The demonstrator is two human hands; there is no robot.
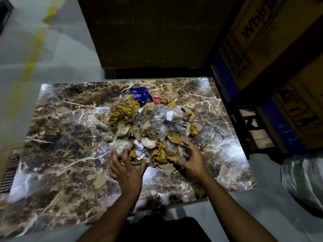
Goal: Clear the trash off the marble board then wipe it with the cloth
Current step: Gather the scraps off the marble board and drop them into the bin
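Observation:
A brown marble board (pixel 57 137) lies flat on the floor in front of me. A heap of trash (pixel 150 124) covers its middle: crumpled clear plastic, yellow-brown paper, cardboard scraps, a blue wrapper (pixel 140 94) and a red cap (pixel 157 99). My left hand (pixel 125 167) is at the heap's near edge, fingers spread and touching a clear plastic lump. My right hand (pixel 189 157) is at the near right edge, fingers spread over the scraps, holding nothing. A loose cardboard scrap (pixel 100 181) lies apart on the board, left of my left hand. No cloth is visible.
A dark wooden cabinet (pixel 150 32) stands behind the board. Large cardboard appliance boxes (pixel 272 55) rise at the right on a wooden pallet (pixel 253 130). A clear plastic bag (pixel 304 182) lies on the floor at the right. A floor grate (pixel 10 173) is at the left.

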